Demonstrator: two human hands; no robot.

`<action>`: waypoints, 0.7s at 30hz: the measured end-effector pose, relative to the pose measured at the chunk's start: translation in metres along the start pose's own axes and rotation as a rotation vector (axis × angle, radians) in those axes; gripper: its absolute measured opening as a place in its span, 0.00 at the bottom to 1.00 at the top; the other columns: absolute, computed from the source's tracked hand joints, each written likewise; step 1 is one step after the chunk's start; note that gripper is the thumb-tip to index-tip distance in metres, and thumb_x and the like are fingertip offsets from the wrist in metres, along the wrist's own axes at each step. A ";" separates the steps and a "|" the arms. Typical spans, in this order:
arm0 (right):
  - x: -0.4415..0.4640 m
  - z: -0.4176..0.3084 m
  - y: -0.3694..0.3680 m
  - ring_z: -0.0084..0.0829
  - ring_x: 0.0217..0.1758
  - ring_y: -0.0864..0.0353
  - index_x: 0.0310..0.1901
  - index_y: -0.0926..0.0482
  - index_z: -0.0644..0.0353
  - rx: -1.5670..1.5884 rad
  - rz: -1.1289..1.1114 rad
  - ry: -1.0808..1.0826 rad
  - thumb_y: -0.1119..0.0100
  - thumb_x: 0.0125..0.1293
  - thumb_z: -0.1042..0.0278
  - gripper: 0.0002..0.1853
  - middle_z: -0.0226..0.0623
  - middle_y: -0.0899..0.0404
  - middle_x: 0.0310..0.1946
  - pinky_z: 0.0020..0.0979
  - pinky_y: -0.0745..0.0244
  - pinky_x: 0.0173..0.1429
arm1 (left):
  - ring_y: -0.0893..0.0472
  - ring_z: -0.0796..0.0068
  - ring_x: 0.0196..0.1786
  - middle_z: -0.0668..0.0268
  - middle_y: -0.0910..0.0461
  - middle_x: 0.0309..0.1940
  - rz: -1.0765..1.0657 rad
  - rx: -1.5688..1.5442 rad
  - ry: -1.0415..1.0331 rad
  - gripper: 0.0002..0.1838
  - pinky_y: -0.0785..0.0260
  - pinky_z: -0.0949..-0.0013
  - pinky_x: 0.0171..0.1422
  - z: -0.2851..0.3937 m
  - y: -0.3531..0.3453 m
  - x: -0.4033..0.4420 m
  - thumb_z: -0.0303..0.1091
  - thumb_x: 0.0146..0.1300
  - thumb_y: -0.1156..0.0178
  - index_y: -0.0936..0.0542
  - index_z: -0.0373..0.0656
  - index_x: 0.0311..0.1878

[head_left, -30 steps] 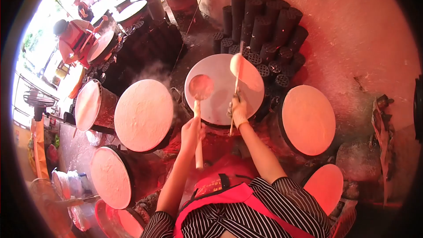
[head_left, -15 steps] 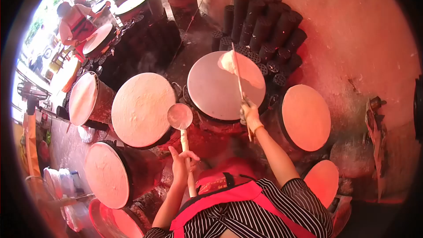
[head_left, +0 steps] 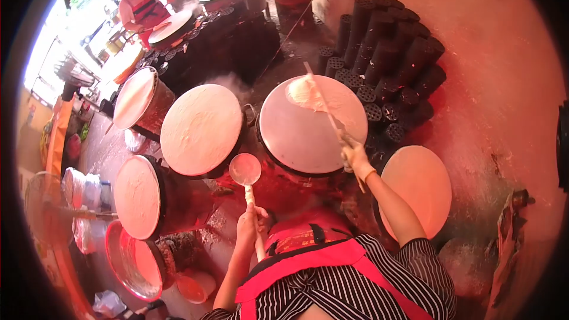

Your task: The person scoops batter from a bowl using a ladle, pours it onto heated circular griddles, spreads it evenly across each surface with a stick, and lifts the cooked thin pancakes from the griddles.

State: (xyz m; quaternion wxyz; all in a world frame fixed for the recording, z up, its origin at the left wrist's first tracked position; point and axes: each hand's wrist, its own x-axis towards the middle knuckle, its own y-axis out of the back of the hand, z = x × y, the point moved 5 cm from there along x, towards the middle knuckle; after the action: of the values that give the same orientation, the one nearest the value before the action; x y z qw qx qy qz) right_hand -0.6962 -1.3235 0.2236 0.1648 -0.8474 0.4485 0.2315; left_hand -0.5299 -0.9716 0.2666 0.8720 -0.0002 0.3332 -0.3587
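My left hand (head_left: 251, 220) is wrapped around the pale handle of a ladle (head_left: 245, 170), whose round bowl points away from me. In my right hand (head_left: 355, 159) is a long, thin wooden stick (head_left: 324, 104), slanting up and left across a round griddle (head_left: 290, 136). The stick's far part lies at pale batter (head_left: 303, 91), which is heaped at the griddle's upper left and smeared thinly toward the right. To the left is a griddle covered with a pale flatbread sheet (head_left: 201, 130). Another covered griddle (head_left: 416, 186) sits at the right, partly behind my forearm.
Black perforated coal briquettes (head_left: 388, 47) are stacked behind the griddle. More covered griddles (head_left: 137, 197) stand at the left, above a red-rimmed basin (head_left: 118, 266). A co-worker (head_left: 142, 6) bends over another griddle at the far left. A wall (head_left: 492, 71) rises on the right.
The view has shifted. The batter now reaches farther left on the griddle, and the stick leans more to the left. My left hand's fingers, partly extended before, have closed around the ladle handle.
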 end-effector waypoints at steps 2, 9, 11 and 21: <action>-0.002 -0.010 -0.016 0.17 0.10 0.46 0.68 0.27 0.33 -0.049 -0.134 0.027 0.47 0.76 0.60 0.21 0.20 0.40 0.16 0.24 0.48 0.13 | 0.39 0.85 0.21 0.74 0.36 0.22 -0.001 -0.013 -0.014 0.28 0.44 0.80 0.24 -0.010 -0.017 -0.006 0.54 0.79 0.57 0.23 0.38 0.35; -0.045 -0.025 0.059 0.17 0.10 0.47 0.68 0.27 0.35 -0.184 -0.388 -0.186 0.46 0.76 0.58 0.21 0.18 0.42 0.15 0.24 0.51 0.13 | 0.39 0.86 0.25 0.74 0.35 0.25 0.102 -0.082 -0.006 0.23 0.43 0.81 0.26 -0.030 -0.044 -0.023 0.48 0.79 0.54 0.22 0.37 0.39; -0.015 -0.029 0.090 0.18 0.10 0.46 0.67 0.26 0.38 -0.161 -0.288 -0.122 0.47 0.75 0.57 0.20 0.19 0.40 0.15 0.24 0.51 0.12 | 0.39 0.87 0.26 0.74 0.35 0.25 0.130 -0.109 -0.038 0.22 0.43 0.81 0.26 -0.027 -0.050 -0.028 0.47 0.79 0.54 0.22 0.36 0.41; -0.008 -0.059 0.088 0.15 0.11 0.45 0.66 0.24 0.41 -0.234 -0.523 -0.203 0.43 0.74 0.56 0.20 0.20 0.39 0.16 0.22 0.48 0.14 | 0.38 0.88 0.26 0.76 0.36 0.31 0.212 -0.048 -0.042 0.19 0.44 0.82 0.26 -0.024 -0.053 -0.040 0.45 0.77 0.48 0.19 0.36 0.51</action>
State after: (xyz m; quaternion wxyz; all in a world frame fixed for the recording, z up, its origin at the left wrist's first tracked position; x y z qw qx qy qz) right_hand -0.7593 -1.3952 0.2711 0.1641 -0.9199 0.1669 0.3148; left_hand -0.5973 -0.9800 0.2836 0.9116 0.0068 0.3213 -0.2562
